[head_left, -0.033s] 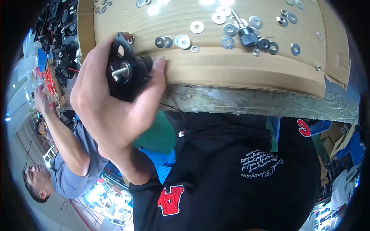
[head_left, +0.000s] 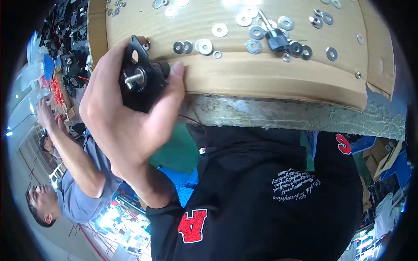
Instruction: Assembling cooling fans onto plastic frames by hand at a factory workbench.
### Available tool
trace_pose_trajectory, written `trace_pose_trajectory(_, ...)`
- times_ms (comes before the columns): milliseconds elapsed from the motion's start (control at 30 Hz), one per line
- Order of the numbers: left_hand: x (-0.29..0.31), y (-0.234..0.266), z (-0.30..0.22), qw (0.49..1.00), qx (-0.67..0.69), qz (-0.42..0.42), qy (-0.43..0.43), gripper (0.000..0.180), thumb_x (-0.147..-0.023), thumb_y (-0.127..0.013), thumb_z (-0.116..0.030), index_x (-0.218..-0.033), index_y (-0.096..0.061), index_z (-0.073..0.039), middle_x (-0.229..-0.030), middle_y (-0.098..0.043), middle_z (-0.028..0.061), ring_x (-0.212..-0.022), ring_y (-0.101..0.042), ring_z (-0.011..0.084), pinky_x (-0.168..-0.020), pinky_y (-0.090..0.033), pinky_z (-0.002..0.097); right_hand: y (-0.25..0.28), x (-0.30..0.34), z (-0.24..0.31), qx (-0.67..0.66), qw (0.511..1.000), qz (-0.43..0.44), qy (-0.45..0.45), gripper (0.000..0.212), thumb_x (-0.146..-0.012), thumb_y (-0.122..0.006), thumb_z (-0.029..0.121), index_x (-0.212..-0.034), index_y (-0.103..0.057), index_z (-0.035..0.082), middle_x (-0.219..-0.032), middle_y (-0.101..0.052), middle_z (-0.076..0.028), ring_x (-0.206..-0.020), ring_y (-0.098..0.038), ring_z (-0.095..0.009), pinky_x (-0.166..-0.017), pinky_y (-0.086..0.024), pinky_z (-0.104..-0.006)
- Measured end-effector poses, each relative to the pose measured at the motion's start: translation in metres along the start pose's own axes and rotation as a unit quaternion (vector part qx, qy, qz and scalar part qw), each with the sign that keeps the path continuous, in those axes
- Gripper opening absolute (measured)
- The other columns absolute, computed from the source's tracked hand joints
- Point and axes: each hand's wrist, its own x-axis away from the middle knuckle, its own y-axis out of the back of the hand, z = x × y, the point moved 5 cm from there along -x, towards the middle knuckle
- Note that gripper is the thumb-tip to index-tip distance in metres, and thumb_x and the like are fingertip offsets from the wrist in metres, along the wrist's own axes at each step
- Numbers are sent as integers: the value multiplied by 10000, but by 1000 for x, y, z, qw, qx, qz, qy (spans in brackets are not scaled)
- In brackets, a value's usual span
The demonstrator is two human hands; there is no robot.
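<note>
My left hand (head_left: 124, 115) reaches in from the lower left, fingers wrapped over the far side and thumb on the near right side of a black bracket (head_left: 146, 69). The bracket has a holed ear at its upper corner, and a silver bolt (head_left: 135, 79) sticks out of it. A small round black piece shows between bracket and thumb. A thin dark wire (head_left: 191, 119) emerges near the hand, ending in a white connector (head_left: 202, 151) over my lap. A small nut (head_left: 146, 45) lies beside the bracket. My right hand is out of view.
Washers (head_left: 204, 46) and nuts lie scattered on the cardboard (head_left: 278, 74), with a black-knobbed metal shaft (head_left: 277, 41) among them. The worn bench edge (head_left: 261, 112) runs in front of me. Black fans (head_left: 65, 41) are piled left, where a co-worker's arm (head_left: 74, 152) reaches.
The view has shifted very slightly, so the washers appear a little farther left. My left hand keeps the same hold on the bracket.
</note>
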Motion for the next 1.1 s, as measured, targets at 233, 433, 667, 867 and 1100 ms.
trace_pose_trajectory(233,5,-2,-1,1000,-15,-9,7,344,-833,-769,-170,-1119,-692,4,-796,-646,21,-717,-580,78,-671,-456,208,-113,-31,15,1,998,-58,37,289,-878,-709,120,-1148,-683,18,-1074,-730,-87,-967,-683,-215,-896,-527,-375)
trace_pose_trajectory(433,-1,-3,-9,999,-33,-12,-8,397,-831,-778,-260,-1082,-692,36,-810,-705,80,-741,-641,120,-731,-510,261,-119,-66,10,25,989,-121,84,279,-879,-712,120,-1137,-687,19,-1062,-733,-80,-954,-685,-204,-885,-533,-373)
trace_pose_trajectory(667,0,-2,-1,997,-69,-9,-27,445,-823,-778,-341,-1038,-705,41,-786,-710,132,-745,-682,166,-734,-521,295,-249,43,218,423,820,124,366,232,-842,-739,210,-984,-719,27,-911,-698,-144,-783,-688,-301,-686,-560,-437)
trace_pose_trajectory(867,-13,-1,-19,997,-46,-25,-52,454,-809,-780,-376,-995,-704,31,-791,-705,178,-730,-703,284,-704,-525,345,-371,16,137,368,869,316,103,226,-933,-518,124,-945,-686,-27,-998,-680,-270,-947,-673,-426,-809,-530,-525)
trace_pose_trajectory(1100,1,4,-13,999,9,-26,-39,411,-786,-777,-297,-1004,-642,25,-846,-666,229,-775,-654,428,-686,-507,472,-368,7,124,296,907,297,48,149,-861,-689,232,-910,-767,115,-953,-726,-151,-939,-682,-351,-849,-532,-461)
